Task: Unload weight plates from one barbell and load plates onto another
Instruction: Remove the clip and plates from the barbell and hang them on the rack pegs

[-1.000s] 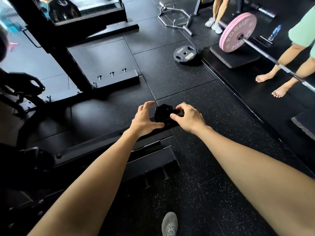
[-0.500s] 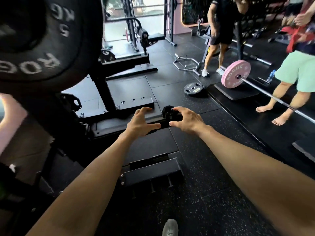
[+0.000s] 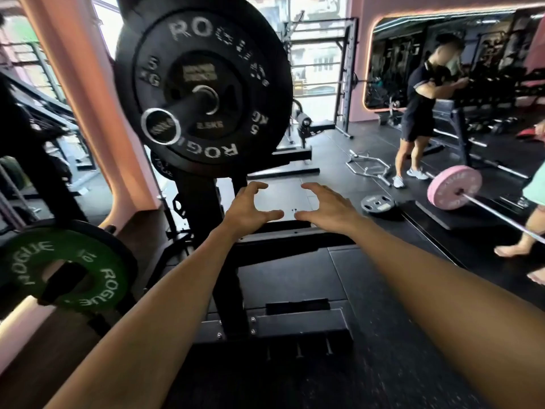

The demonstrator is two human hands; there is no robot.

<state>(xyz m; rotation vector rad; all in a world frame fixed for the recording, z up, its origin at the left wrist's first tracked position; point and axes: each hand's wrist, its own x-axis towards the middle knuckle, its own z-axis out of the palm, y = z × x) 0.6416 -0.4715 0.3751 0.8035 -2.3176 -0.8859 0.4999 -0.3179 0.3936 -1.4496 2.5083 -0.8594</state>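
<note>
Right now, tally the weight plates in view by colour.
Black: 4, the 5 kg plate on the racked bar, the 2.5 kg plate in front of it, one partly hidden behind the rack, one flat on the floor
Green: 1
Pink: 1
Total: 6

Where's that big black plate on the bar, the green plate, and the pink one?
black plate [image 3: 236, 84]: head view, on its upper right face.
green plate [image 3: 97, 267]: head view, on its right face.
pink plate [image 3: 448, 184]: head view, on its flat face.

left hand [image 3: 247, 206]: bare | right hand [image 3: 327, 209]: bare | forearms: sleeveless
</note>
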